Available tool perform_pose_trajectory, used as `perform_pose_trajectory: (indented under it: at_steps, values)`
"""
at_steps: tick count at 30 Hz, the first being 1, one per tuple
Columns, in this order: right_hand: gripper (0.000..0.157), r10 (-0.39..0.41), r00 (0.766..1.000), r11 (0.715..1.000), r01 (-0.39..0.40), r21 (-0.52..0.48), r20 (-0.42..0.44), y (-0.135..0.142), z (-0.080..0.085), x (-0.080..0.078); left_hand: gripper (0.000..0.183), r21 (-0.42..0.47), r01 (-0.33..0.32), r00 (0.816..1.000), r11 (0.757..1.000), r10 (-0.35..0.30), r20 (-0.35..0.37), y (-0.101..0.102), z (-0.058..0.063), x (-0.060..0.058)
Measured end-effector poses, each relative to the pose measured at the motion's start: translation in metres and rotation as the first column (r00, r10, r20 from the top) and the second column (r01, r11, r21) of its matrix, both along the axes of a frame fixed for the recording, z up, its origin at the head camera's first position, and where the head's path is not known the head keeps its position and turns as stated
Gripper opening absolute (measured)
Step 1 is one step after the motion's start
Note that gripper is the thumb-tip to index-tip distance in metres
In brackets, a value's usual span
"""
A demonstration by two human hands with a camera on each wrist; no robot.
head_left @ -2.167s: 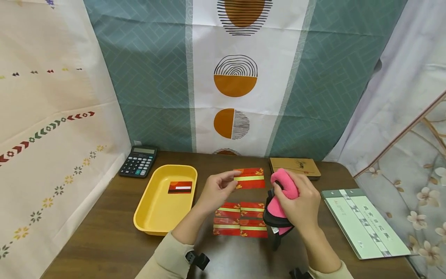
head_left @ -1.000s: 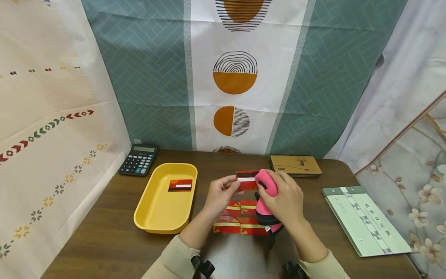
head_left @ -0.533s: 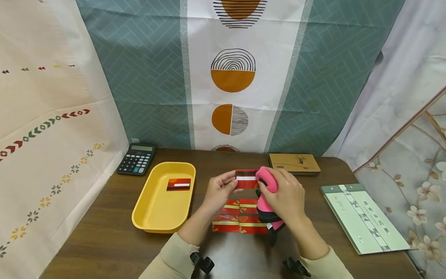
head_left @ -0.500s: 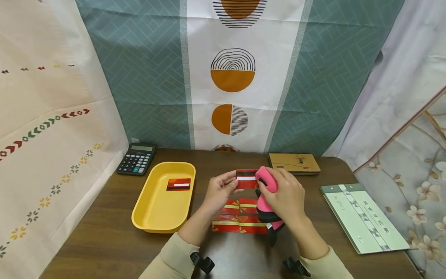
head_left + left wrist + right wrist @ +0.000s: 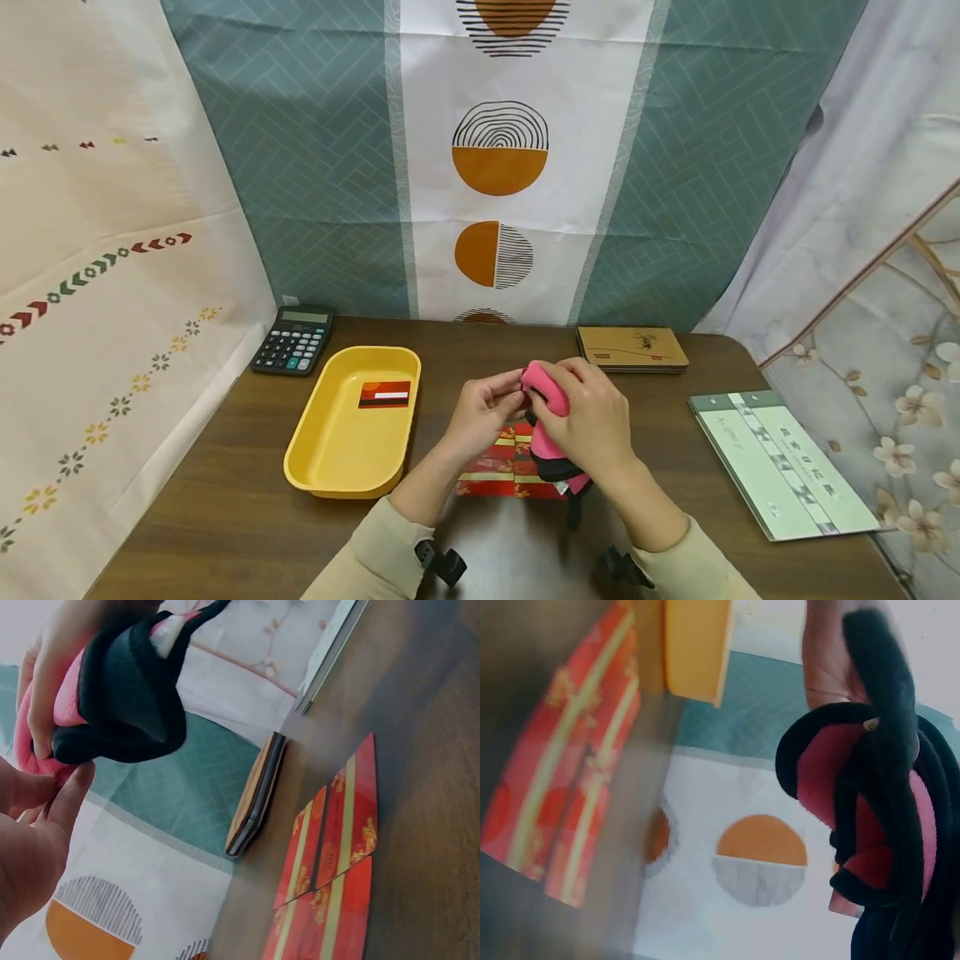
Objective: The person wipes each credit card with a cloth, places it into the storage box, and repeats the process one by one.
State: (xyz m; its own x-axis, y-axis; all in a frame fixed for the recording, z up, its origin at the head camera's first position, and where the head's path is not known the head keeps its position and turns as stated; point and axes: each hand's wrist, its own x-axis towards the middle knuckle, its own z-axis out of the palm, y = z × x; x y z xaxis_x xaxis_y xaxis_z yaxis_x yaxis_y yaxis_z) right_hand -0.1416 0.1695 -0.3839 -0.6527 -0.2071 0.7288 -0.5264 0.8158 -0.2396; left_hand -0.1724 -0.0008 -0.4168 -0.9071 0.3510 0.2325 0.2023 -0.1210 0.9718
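My right hand (image 5: 588, 412) grips a folded, soft pink cloth item (image 5: 549, 442) with black trim and a dangling black strap. My left hand (image 5: 480, 415) pinches a red card whose face is now almost wholly covered by the pink cloth. In the left wrist view, the left thumb and fingertips (image 5: 69, 796) meet right at the cloth's pink edge. Both hands are raised over the table. Below them lie several red cards (image 5: 486, 487) with pale gold stripes, set edge to edge in a block and partly hidden by the cloth item.
To the left stands a yellow tray (image 5: 300, 442) with one red card (image 5: 384, 394) in it. A black calculator (image 5: 292, 340) lies behind the tray. Brown notebooks (image 5: 632, 347) are stacked at the back right, and a pale green notepad (image 5: 783, 467) lies at the right edge.
My left hand took up the single red card and turned it to its black-and-white-striped side. The right hand has brought the pink cloth leftward over the card up to the left fingertips.
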Motion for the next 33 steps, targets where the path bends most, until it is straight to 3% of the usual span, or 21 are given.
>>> perform_pose_trajectory:
  at_steps: [6,12,15,23,29,33]
  values:
    - [0.04,0.008,1.0,0.997,-0.007,0.082,-0.012,0.001,0.007,0.002,0.035,0.022,-0.018,0.998,1.0,0.019,-0.066,0.003,0.008,0.001]
    - [0.039,0.015,1.0,0.992,-0.011,0.124,-0.024,-0.001,-0.004,0.01,0.033,0.092,-0.123,0.992,0.988,0.119,0.049,0.006,0.012,0.003]
    - [0.039,0.003,1.0,0.996,0.0,0.088,-0.028,0.005,-0.006,0.008,0.034,0.133,-0.139,0.986,0.981,0.125,0.11,0.004,0.013,0.004]
    - [0.036,-0.088,0.995,0.995,0.086,-0.056,-0.036,0.025,-0.002,-0.003,0.044,0.208,-0.083,0.992,0.975,0.06,0.115,-0.004,0.012,0.005]
    - [0.034,0.001,0.999,0.998,-0.004,-0.065,-0.042,0.002,-0.004,0.002,0.043,0.152,-0.032,0.996,0.988,0.019,0.088,0.006,0.006,0.006]
    - [0.034,0.006,0.999,0.997,-0.01,-0.079,-0.045,0.005,-0.001,-0.002,0.041,0.155,-0.061,0.995,0.986,0.049,0.083,0.006,0.008,0.007]
